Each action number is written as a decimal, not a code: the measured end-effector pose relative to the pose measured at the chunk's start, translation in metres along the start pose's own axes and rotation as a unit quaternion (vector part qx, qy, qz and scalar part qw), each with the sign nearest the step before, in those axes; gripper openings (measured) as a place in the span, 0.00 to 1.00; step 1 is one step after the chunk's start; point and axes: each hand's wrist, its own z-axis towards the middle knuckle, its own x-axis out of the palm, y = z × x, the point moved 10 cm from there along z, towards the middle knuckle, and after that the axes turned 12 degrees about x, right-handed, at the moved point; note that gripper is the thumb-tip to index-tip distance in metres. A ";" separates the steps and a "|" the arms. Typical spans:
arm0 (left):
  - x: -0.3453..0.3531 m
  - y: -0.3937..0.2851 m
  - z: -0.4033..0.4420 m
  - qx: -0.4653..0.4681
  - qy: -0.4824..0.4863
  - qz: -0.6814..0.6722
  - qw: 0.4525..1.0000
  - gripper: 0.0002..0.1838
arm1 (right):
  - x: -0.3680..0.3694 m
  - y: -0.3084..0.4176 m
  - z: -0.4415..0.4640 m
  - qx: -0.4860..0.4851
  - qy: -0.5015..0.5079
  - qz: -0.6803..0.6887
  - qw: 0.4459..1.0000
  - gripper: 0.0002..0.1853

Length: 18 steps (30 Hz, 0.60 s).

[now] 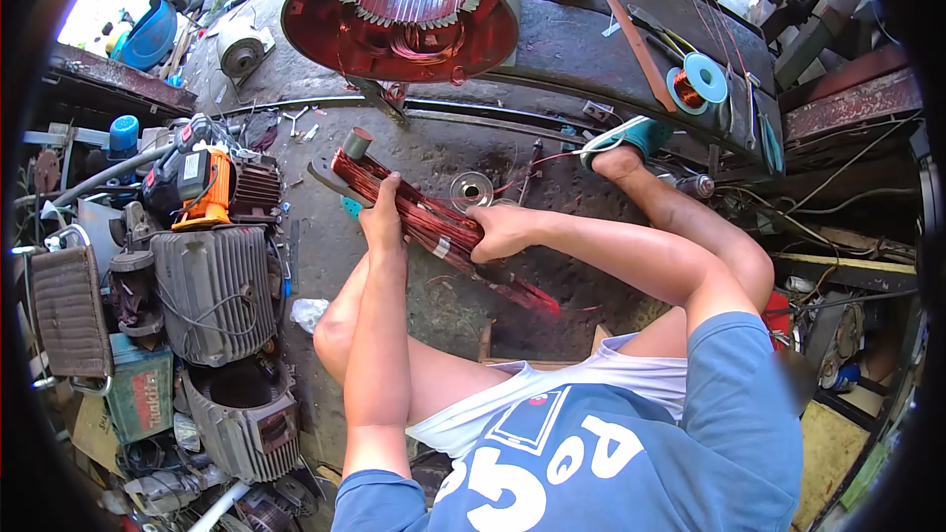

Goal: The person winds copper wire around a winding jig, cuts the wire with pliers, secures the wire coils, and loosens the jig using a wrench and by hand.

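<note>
A long bundle of reddish copper winding wire (430, 225) lies slantwise across the space in front of me, above the dark floor. My left hand (382, 215) grips it near its upper left end, thumb along the top. Closer to its lower right end, my right hand (503, 231) is closed round the wire, and loose strands trail beyond it. A pale band circles the bundle between my hands. Beside the upper end show a short metal cylinder (357, 143) and a curved dark metal piece (323, 177). Behind the bundle is a clear round spool (471, 191).
A large motor housing (493, 15) with copper windings inside stands ahead, at the workbench (562, 30). On that bench are a wire spool (702, 84) and a long reddish strip (636, 49). Finned motor casings (212, 286) and an orange power tool (212, 187) crowd the left.
</note>
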 end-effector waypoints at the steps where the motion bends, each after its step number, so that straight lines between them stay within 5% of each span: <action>1: 0.000 -0.004 0.000 0.006 -0.006 -0.007 1.000 0.22 | -0.004 0.001 -0.002 0.001 -0.010 -0.012 1.000 0.35; 6: 0.000 -0.023 -0.008 -0.022 -0.044 -0.070 0.996 0.17 | 0.016 -0.020 0.003 -0.021 0.087 0.265 0.960 0.33; 11: -0.006 -0.023 -0.009 -0.041 -0.055 -0.103 0.992 0.19 | 0.048 -0.056 -0.013 0.005 0.161 0.601 0.783 0.30; 18: -0.014 0.000 -0.007 -0.057 -0.058 -0.097 0.992 0.21 | 0.044 -0.055 -0.031 -0.068 0.033 0.342 0.937 0.42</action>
